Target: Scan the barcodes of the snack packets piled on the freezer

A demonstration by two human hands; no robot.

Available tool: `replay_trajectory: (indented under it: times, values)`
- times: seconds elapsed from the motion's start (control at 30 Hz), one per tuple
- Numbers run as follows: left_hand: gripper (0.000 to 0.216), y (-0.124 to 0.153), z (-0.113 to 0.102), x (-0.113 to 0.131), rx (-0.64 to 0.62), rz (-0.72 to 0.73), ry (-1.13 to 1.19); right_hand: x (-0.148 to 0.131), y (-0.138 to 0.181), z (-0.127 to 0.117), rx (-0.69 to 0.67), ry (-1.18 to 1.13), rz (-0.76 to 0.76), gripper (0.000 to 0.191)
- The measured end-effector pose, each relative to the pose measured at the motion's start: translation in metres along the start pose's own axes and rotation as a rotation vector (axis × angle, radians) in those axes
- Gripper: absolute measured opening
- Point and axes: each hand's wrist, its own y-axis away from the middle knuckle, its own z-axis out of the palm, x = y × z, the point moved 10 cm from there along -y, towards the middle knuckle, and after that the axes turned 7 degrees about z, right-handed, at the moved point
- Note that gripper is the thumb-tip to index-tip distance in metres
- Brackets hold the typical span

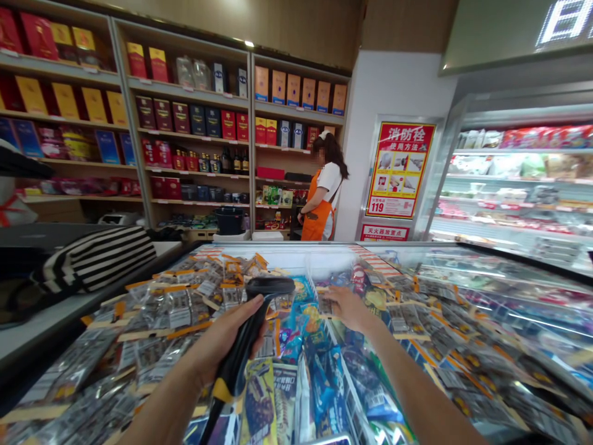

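Observation:
My left hand is wrapped round the grip of a black handheld barcode scanner with a yellow band, its head pointing away over the chest freezer. Farther in, my right hand lies palm down with fingers stretched onto the packets inside the freezer, near blue ice cream wrappers. Clear packets with orange labels cover the freezer's left and right sides.
A person in an orange apron stands at the back shelves of boxed goods and bottles. An open refrigerated display lines the right wall beside a red fire notice. On the left counter lies a striped fabric item.

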Motion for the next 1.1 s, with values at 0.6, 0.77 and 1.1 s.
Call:
replay_trajectory:
  times: [0.6, 0.77, 1.1]
  values:
    - [0.027, -0.006, -0.005, -0.006, -0.032, -0.027, 0.034, 0.021, 0.003, 0.017, -0.138, -0.131, 0.187, 0.035]
    - [0.029, -0.004, -0.001, -0.004, -0.067, -0.027, 0.054, 0.049, 0.006, 0.019, -0.094, -0.496, 0.383, 0.031]
    - [0.030, 0.003, 0.010, -0.012, -0.150, -0.070, 0.003, 0.026, 0.011, 0.027, -0.204, -0.386, 0.222, 0.019]
